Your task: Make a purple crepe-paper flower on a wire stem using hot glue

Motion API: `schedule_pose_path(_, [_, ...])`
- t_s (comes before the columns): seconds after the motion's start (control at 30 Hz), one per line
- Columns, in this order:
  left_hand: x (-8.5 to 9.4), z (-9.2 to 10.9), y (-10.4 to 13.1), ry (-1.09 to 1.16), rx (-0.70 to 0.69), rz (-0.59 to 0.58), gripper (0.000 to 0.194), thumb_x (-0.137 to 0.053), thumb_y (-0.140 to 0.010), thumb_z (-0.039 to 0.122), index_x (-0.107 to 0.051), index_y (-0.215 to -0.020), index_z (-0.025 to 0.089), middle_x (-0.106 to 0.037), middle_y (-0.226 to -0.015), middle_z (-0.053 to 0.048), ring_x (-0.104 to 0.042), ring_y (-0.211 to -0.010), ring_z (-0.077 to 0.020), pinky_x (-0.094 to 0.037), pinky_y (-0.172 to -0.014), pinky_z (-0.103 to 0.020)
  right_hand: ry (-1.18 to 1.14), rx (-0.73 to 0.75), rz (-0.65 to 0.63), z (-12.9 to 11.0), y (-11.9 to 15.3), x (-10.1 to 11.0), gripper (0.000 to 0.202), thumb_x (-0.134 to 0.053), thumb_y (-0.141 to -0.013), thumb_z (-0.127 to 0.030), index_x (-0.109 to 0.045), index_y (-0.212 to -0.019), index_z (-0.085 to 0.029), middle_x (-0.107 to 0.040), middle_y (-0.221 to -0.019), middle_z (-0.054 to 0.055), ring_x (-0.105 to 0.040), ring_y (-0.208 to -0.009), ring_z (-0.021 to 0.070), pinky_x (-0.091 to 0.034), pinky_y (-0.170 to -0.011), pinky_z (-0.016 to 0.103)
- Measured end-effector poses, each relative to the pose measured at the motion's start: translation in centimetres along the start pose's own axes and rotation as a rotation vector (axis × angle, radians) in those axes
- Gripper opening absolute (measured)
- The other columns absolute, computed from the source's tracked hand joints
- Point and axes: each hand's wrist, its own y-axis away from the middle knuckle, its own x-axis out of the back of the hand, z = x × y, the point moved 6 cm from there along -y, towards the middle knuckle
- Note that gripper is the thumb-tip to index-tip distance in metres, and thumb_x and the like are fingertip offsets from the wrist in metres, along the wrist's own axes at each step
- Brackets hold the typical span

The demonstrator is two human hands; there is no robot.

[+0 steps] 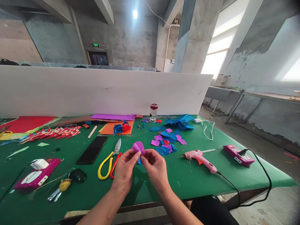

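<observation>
Both hands meet over the green table, thumbs together on a purple paper petal [138,147]. My left hand [125,167] pinches its left and lower part. My right hand [156,167] is closed at its lower right edge. A bit of blue shows between the hands, below the petal. Scissors [115,153] with yellow and red handles lie just left of my left hand. Beyond my right hand is a scatter of blue, purple and red paper petals [167,141]. A pink glue gun [199,157] rests on its side to the right.
On the left are a black phone [92,150], keys with a yellow charm [64,185] and a magenta power strip [38,176]. Behind stand a capped glass jar [153,113] and a white board [105,93]. Another power strip [239,155] with a black cord sits right.
</observation>
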Motion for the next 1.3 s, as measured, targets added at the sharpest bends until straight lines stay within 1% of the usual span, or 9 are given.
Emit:
schedule_pose_path(0.1, [-0.2,0.1,0.2,-0.006,-0.002,0.002,0.023,-0.084,-0.059,0.030,-0.071,-0.073,0.017,-0.067,-0.072,0.000,-0.056,-0.071,-0.0122,-0.045,-0.069,-0.022,-0.029,-0.009,0.008,0.3,0.0,0.0,0.015,-0.066,-0.075,-0.029,-0.065,-0.084,-0.016,-0.068,-0.076,0.003,-0.062,-0.068,0.0168,-0.050,-0.064,0.028])
schedule_pose_path(0.23, [-0.4,0.2,0.4,-0.009,-0.008,-0.009,0.023,-0.083,-0.059,0.031,-0.068,-0.069,0.017,-0.065,-0.068,0.001,-0.054,-0.066,-0.0119,-0.044,-0.063,-0.022,-0.035,-0.015,0.028,0.5,0.2,0.0,0.016,-0.066,-0.075,-0.032,-0.065,-0.081,-0.017,-0.065,-0.070,0.001,-0.058,-0.061,0.0145,-0.047,-0.056,0.025])
schedule_pose_path(0.33, [-0.3,0.2,0.3,-0.031,-0.004,-0.009,0.022,-0.082,-0.060,0.031,-0.068,-0.071,0.017,-0.065,-0.070,0.001,-0.054,-0.067,-0.0117,-0.043,-0.063,-0.022,-0.034,-0.031,0.036,0.4,0.2,0.1,0.018,-0.067,-0.075,-0.034,-0.066,-0.080,-0.017,-0.066,-0.067,0.001,-0.056,-0.057,0.0141,-0.045,-0.051,0.024])
schedule_pose_path(0.4, [-0.2,0.0,0.2,-0.042,0.028,-0.016,0.022,-0.081,-0.062,0.033,-0.069,-0.072,0.018,-0.065,-0.070,0.001,-0.054,-0.066,-0.0116,-0.042,-0.062,-0.022,-0.066,-0.052,0.029,0.3,0.0,0.3,0.021,-0.068,-0.074,-0.036,-0.067,-0.081,-0.017,-0.066,-0.066,0.002,-0.055,-0.055,0.0140,-0.044,-0.048,0.024])
schedule_pose_path(0.5, [-0.2,-0.3,0.0,-0.017,0.099,-0.065,0.021,-0.078,-0.065,0.035,-0.072,-0.075,0.017,-0.068,-0.071,-0.002,-0.057,-0.068,-0.0138,-0.043,-0.063,-0.024,-0.122,-0.087,-0.001,0.4,-0.3,0.6,0.024,-0.071,-0.072,-0.038,-0.069,-0.082,-0.016,-0.067,-0.066,0.002,-0.054,-0.053,0.0133,-0.044,-0.046,0.024])
schedule_pose_path(0.67, [-0.5,0.1,0.1,0.011,0.112,-0.131,0.022,-0.076,-0.064,0.027,-0.076,-0.084,0.017,-0.072,-0.081,-0.006,-0.059,-0.075,-0.0157,-0.044,-0.067,-0.025,-0.157,-0.106,-0.024,0.5,-0.6,1.0,0.025,-0.072,-0.071,-0.039,-0.071,-0.081,-0.015,-0.066,-0.063,0.002,-0.055,-0.052,0.0127,-0.044,-0.047,0.023])
schedule_pose_path(0.93, [-0.6,-0.1,0.0,-0.027,0.093,-0.155,0.022,-0.079,-0.065,0.027,-0.077,-0.085,0.019,-0.072,-0.081,-0.004,-0.056,-0.071,-0.0140,-0.043,-0.068,-0.025,-0.185,-0.115,-0.037,0.2,-0.4,0.9,0.020,-0.072,-0.071,-0.036,-0.072,-0.077,-0.016,-0.064,-0.058,0.000,-0.054,-0.050,0.0123,-0.044,-0.047,0.023])
schedule_pose_path(1.13, [-1.0,0.0,0.2,-0.024,0.090,-0.202,0.017,-0.078,-0.066,0.028,-0.075,-0.079,0.018,-0.069,-0.074,-0.002,-0.055,-0.068,-0.0132,-0.043,-0.067,-0.025,-0.164,-0.122,-0.068,0.0,-0.4,0.6,0.021,-0.072,-0.070,-0.037,-0.070,-0.073,-0.016,-0.061,-0.055,-0.001,-0.052,-0.047,0.0117,-0.044,-0.046,0.024])
schedule_pose_path(1.3, [-1.0,0.0,0.2,-0.004,0.079,-0.164,0.016,-0.078,-0.066,0.027,-0.073,-0.080,0.019,-0.066,-0.077,0.000,-0.054,-0.073,-0.0120,-0.043,-0.068,-0.022,-0.029,-0.036,0.005,-0.1,-0.3,1.1,0.016,-0.067,-0.074,-0.034,-0.070,-0.077,-0.018,-0.066,-0.062,0.000,-0.056,-0.052,0.0142,-0.046,-0.050,0.025])
